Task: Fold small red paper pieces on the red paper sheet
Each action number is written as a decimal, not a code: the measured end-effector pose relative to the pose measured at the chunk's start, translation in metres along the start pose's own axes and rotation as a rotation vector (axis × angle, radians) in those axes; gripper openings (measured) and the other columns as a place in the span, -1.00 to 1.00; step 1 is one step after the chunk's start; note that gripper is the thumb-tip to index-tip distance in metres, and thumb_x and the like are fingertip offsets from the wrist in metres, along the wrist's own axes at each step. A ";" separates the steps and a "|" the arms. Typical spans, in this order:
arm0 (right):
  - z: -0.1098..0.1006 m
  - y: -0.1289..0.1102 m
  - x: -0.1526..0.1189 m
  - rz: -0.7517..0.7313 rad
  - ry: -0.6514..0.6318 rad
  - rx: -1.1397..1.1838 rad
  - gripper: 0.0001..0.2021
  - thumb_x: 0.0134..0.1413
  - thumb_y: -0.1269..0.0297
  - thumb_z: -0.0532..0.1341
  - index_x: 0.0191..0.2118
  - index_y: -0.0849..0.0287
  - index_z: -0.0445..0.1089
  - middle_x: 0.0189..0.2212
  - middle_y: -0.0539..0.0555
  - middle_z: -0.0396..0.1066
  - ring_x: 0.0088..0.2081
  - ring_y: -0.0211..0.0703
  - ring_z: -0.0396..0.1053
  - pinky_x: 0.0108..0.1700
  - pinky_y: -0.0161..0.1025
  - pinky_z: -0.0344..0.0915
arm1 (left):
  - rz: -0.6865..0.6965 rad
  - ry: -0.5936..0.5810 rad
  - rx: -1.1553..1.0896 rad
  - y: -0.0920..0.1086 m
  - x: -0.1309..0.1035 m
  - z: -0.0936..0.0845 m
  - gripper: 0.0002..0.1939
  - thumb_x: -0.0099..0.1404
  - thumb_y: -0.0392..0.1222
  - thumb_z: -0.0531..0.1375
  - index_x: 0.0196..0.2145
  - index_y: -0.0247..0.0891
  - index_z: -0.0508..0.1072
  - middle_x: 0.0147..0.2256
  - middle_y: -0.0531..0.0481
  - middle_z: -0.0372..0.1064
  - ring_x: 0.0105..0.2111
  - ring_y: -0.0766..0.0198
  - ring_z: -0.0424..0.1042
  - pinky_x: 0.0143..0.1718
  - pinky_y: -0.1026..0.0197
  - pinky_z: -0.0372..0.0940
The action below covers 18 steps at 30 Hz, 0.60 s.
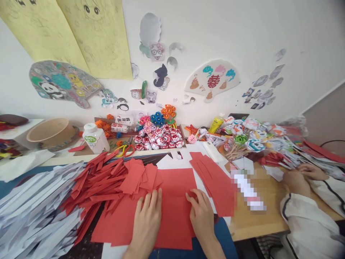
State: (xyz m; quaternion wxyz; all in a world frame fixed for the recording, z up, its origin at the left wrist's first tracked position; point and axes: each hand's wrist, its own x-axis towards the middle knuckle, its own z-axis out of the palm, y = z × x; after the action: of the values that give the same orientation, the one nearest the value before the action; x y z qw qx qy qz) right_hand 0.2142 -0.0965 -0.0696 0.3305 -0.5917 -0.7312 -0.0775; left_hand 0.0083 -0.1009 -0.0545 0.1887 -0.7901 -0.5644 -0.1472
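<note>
Near the bench's (250, 225) front edge, a creased red sheet (174, 219), long axis pointing away from that edge, lies between the left hand (147, 216), fingers extended unclosed, and right hand (201, 212), fingers curled, grip unclear.

- We're in a papercraft workspace.
- Folded paper strips (99, 176) lie heaped against red sheets (172, 223).
- Paper flowers (254, 135) crowd the wooden table's (245, 226) back edge.
- Cartoon drawings (99, 39) decorate the wall (242, 36).

Red paper (172, 223) on dark tabletop (86, 249)
</note>
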 end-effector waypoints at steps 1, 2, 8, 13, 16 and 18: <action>0.000 0.000 0.001 0.019 0.001 0.029 -0.56 0.04 0.68 -0.04 -0.20 0.17 0.50 -0.15 0.19 0.37 -0.05 0.02 0.30 -0.05 -0.01 0.37 | 0.016 0.011 -0.015 0.003 0.006 0.000 -0.53 0.24 -0.43 0.06 0.09 -0.29 0.40 -0.03 -0.16 0.41 -0.05 0.07 0.31 -0.01 -0.03 0.18; 0.000 -0.001 0.001 0.044 0.000 0.061 -0.57 0.05 0.67 -0.04 -0.20 0.15 0.49 -0.15 0.18 0.37 -0.05 0.01 0.31 -0.05 -0.02 0.37 | 0.045 0.022 -0.035 0.005 0.012 0.001 -0.53 0.26 -0.42 0.05 0.12 -0.28 0.37 -0.03 -0.15 0.41 -0.04 0.09 0.31 0.00 -0.02 0.18; -0.003 -0.001 0.009 0.217 -0.004 0.298 -0.64 0.17 0.53 -0.03 -0.14 0.13 0.48 -0.15 0.18 0.39 -0.08 -0.02 0.37 -0.04 -0.04 0.38 | 0.256 0.010 -0.139 0.011 0.035 0.015 -0.63 0.30 -0.47 0.01 -0.02 -0.32 0.44 -0.18 -0.15 0.47 -0.15 0.18 0.42 0.01 0.03 0.24; -0.009 -0.006 0.027 0.368 -0.112 0.618 -0.73 0.26 0.25 0.06 -0.04 0.14 0.44 -0.09 0.20 0.43 -0.06 -0.01 0.41 -0.01 -0.08 0.38 | -0.081 -0.045 -0.666 0.005 0.047 0.001 -0.70 0.38 -0.34 -0.04 -0.15 -0.31 0.49 -0.38 -0.09 0.48 -0.36 0.21 0.44 -0.21 0.14 0.34; -0.016 -0.016 0.042 0.370 -0.325 0.937 -0.66 0.28 0.13 0.06 0.04 0.12 0.40 -0.03 0.20 0.42 -0.02 -0.01 0.41 0.01 -0.11 0.37 | -0.333 -0.207 -1.216 0.004 0.055 -0.011 -0.67 0.40 -0.13 -0.01 -0.16 -0.30 0.50 -0.26 -0.11 0.52 -0.29 0.22 0.47 -0.25 0.24 0.35; -0.020 -0.024 0.051 0.355 -0.389 1.097 -0.65 0.28 0.10 0.07 0.05 0.11 0.40 -0.02 0.19 0.43 0.00 -0.01 0.40 0.04 -0.09 0.35 | -0.358 -0.320 -1.470 0.005 0.058 -0.013 -0.62 0.38 -0.04 0.01 -0.15 -0.34 0.51 -0.28 -0.11 0.53 -0.30 0.21 0.48 -0.26 0.25 0.35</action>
State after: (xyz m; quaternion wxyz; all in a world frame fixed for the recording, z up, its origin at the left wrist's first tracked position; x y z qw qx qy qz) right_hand 0.1957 -0.0723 -0.0185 0.4552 -0.4515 -0.6017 0.4764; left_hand 0.0310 -0.0600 -0.0174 -0.4948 -0.6208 -0.4613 -0.3963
